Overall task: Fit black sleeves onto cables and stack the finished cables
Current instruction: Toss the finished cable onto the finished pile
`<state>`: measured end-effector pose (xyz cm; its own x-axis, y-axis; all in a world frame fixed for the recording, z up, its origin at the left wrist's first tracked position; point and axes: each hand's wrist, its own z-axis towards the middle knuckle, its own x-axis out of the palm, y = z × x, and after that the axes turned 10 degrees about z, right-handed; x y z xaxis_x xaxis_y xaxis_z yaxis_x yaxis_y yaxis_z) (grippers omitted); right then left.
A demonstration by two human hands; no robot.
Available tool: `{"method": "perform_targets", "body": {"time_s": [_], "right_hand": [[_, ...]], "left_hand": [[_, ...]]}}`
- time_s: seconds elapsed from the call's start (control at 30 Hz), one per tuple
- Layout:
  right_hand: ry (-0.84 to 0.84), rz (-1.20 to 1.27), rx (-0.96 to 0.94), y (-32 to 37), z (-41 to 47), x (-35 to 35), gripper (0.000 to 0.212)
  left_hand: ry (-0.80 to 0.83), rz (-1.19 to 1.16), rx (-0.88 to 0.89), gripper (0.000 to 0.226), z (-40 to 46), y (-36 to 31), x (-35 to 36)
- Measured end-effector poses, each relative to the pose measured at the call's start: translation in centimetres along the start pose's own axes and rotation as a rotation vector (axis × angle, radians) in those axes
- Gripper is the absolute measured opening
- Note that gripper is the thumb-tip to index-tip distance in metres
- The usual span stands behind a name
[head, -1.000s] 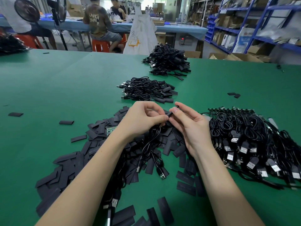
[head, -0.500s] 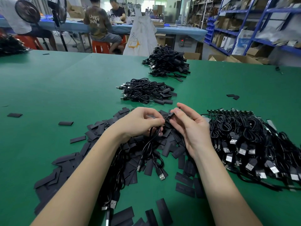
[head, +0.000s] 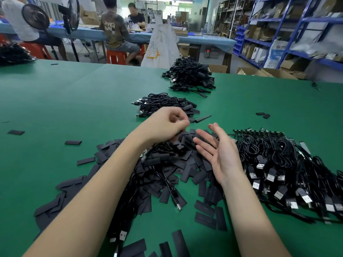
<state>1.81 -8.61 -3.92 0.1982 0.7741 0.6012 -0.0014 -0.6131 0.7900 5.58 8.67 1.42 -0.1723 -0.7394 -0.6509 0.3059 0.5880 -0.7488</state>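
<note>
Green bench [head: 74, 101] seen from the head view. A loose heap of flat black sleeves [head: 167, 164] lay in the near centre, with stray sleeves scattered to its left. A mass of unsleeved USB cables [head: 278, 164] lay at the right, touching the heap's edge. Two stacks of finished cables lay beyond: the nearer stack [head: 163, 106] just past the hands, the farther stack [head: 189, 76] well behind it. Several loose cables [head: 130, 191] ran under the left forearm toward the near edge.

The left hand [head: 165, 127] was raised over the far edge of the heap, its fingers curled together; a sleeved cable end [head: 201, 118] projected rightward from beside them, though blur hid whether they pinched it. The left hand partly covered the nearer stack. The right hand [head: 220, 154] was held palm inward between heap and cable mass, fingers straight and spread wide, holding nothing.

Half a second earlier both hands met at the sleeve; since then the right hand had let go and drawn apart, and the left hand had moved toward the nearer stack.
</note>
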Motion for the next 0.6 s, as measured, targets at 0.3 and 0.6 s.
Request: {"method": "perform_targets", "body": {"time_s": [0.3,0.6], "right_hand": [[-0.008,-0.028,0.03,0.1,0.4,-0.5,0.025],[-0.012,-0.051,0.036,-0.1,1.1,-1.3,0.022]], "left_hand": [[-0.128,0.754,0.061,0.008,13.4,1.8,-1.4],[-0.262,1.025,-0.001,0.021,17.8,8.4,0.1]]}}
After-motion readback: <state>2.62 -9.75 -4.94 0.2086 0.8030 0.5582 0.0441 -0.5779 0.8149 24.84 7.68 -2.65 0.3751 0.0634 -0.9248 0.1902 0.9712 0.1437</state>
